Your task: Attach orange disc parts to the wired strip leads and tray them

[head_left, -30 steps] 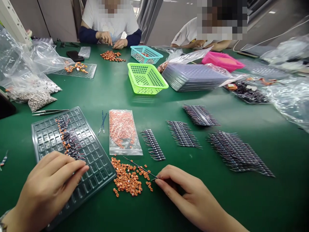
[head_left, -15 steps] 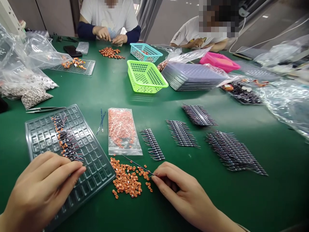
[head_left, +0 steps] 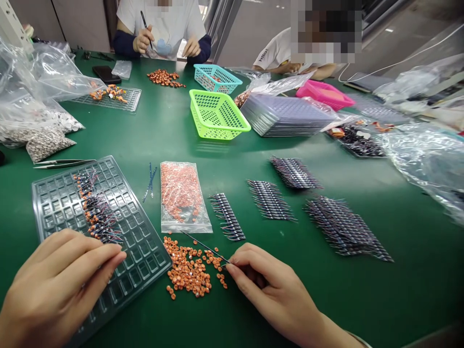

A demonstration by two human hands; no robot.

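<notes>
My right hand [head_left: 275, 290] pinches the end of a thin dark strip [head_left: 203, 245], held edge-on and slanting up to the left above a pile of small orange caps [head_left: 190, 274]. My left hand [head_left: 61, 290] is over the near left part of a clear plastic tray [head_left: 143, 263], thumb and forefinger pressed together. What those fingertips hold, if anything, is hidden. Small wired components with orange ends [head_left: 97, 212] lie in a line on the tray. Right of a zip bag of orange pieces [head_left: 181, 191] lies a wired circuit strip [head_left: 227, 217].
More wired strips [head_left: 271, 200] lie to the right, some in stacks [head_left: 346, 227]. Tweezers [head_left: 65, 163] and two blue strips [head_left: 150, 183] are near the tray. Farther back stand a green basket [head_left: 221, 129] and stacked clear trays [head_left: 286, 116]. Two people sit across the table.
My hands hold nearly the same pose, and the view has shifted slightly. The person across at left has raised a dark pen-like tool, and that person's hands have moved apart.
</notes>
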